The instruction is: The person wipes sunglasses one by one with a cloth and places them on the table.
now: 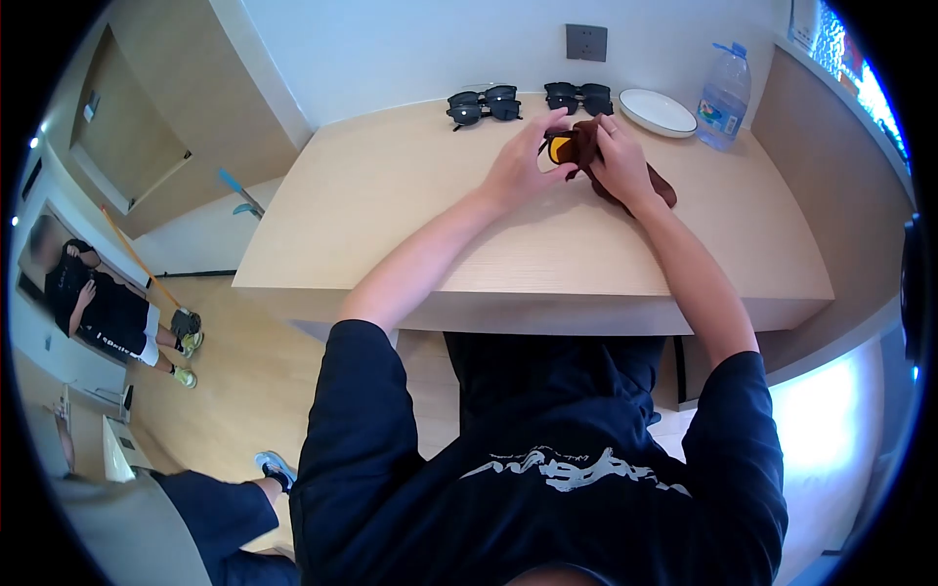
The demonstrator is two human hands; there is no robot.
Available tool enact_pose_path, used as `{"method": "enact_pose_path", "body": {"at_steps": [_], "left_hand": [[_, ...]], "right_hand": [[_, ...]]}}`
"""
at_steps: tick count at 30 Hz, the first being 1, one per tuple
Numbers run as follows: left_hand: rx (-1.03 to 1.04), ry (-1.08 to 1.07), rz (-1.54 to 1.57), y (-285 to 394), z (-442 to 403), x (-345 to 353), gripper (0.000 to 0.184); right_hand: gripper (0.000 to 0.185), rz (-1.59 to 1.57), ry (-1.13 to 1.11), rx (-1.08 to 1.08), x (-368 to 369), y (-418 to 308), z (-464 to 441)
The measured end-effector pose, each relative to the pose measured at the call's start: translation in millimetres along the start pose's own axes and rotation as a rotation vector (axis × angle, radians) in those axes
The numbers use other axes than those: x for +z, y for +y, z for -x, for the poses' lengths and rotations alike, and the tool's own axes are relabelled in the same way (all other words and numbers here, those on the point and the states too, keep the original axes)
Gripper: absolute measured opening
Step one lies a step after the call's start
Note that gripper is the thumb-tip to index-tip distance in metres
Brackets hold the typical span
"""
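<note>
My left hand (526, 164) is closed on the side of a pair of glasses (560, 148) with a dark frame and a yellow lens, thumb and fingers at its edges. A dark brown cloth (584, 145) covers the other part of the glasses. My right hand (621, 161) grips the cloth against them, and the cloth's loose end hangs below the wrist towards the table. Both hands are above the back half of the pale wooden table (391, 215). Behind my hands lie dark sunglasses (484, 105) on the left and more dark sunglasses (578, 98) on the right.
A white plate (658, 113) and a clear plastic bottle (723, 98) stand at the back right. A socket (586, 42) is on the wall. One person (98, 303) stands far left beside a long-handled broom (147, 259); another person (137, 527) is at the lower left.
</note>
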State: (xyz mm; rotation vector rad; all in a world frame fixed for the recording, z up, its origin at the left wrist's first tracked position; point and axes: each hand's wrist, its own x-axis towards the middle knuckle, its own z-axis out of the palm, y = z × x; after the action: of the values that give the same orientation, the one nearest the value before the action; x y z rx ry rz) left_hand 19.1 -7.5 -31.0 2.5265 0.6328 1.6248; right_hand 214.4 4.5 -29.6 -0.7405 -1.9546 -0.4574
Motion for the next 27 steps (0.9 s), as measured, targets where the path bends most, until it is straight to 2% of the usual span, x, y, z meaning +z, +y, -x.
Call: {"method": "enact_pose_path", "body": {"at_steps": [3, 7, 13, 15, 18, 22, 24, 25, 27], "left_hand": [[-0.007, -0.115, -0.049, -3, 1, -12, 0.075], [-0.022, -0.148, -0.026, -7, -1, -13, 0.074], [-0.099, -0.016, 0.035, -7, -3, -10, 0.082], [-0.161, -0.008, 0.058, -8, -2, -11, 0.076], [-0.111, -0.080, 0.066, -11, -4, -13, 0.068], [-0.170, -0.082, 0.032, -11, 0, -16, 0.057], [-0.005, -0.018, 0.052, -12, -3, -18, 0.045], [-0.007, -0.014, 0.045, -11, -4, -20, 0.045], [0.086, 0.023, -0.103, -10, -6, -22, 0.027]], "right_hand": [[0.021, 0.024, -0.037, -0.030, 3, 2, 2], [0.020, 0.018, -0.047, -0.050, 4, 4, 2], [0.026, -0.024, 0.022, 0.015, 2, -2, 2], [0.028, -0.040, 0.005, 0.032, 2, -1, 4], [0.031, -0.062, -0.037, 0.081, 9, 6, 9], [0.032, -0.104, -0.057, 0.176, 11, 6, 12], [0.031, -0.120, -0.034, 0.184, 10, 2, 9], [0.028, -0.136, -0.023, 0.237, 5, -3, 7], [0.026, -0.161, -0.016, 0.283, 3, -10, 5]]}}
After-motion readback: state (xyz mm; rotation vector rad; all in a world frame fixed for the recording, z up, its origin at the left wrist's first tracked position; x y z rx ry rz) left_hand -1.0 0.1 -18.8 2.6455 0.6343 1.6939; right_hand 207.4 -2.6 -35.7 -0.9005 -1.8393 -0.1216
